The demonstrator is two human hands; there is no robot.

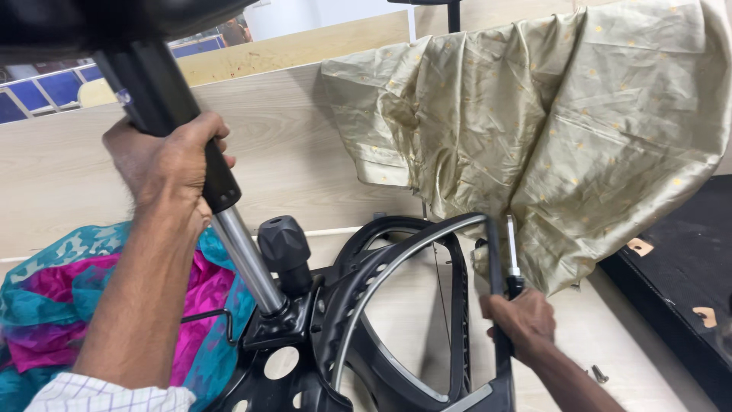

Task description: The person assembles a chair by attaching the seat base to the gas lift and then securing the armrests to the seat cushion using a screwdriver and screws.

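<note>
- The left hand (169, 164) is gripping the black column (156, 99) of an overturned office chair, fingers wrapped tight around its lower end, just above where the bright steel piston (248, 263) is showing.
- The piston is running down at a slant into the black base plate (278, 324), which is sitting at the bottom middle of the view.
- A black knob (284, 248) is standing just right of the piston, close to it (whether they are touching, I cannot tell).
- The right hand (518, 320) is closing around the black frame (427, 305), a curved, ring-like piece with a grey inner rim, and is also clamping a screwdriver (512, 255) against it.
- The screwdriver is pointing upward, its pale shaft rising above the fist beside the frame's upright bar.
- A pale gold cloth (564, 122) with small dots is hanging draped behind the frame, at the upper right.
- A teal and pink cloth (46, 305) is lying bunched at the lower left, behind the left forearm.
- A small screw (600, 374) is lying on the light wooden surface (305, 152), near the right wrist.
- A dark panel (679, 267) is lying at the right edge.
</note>
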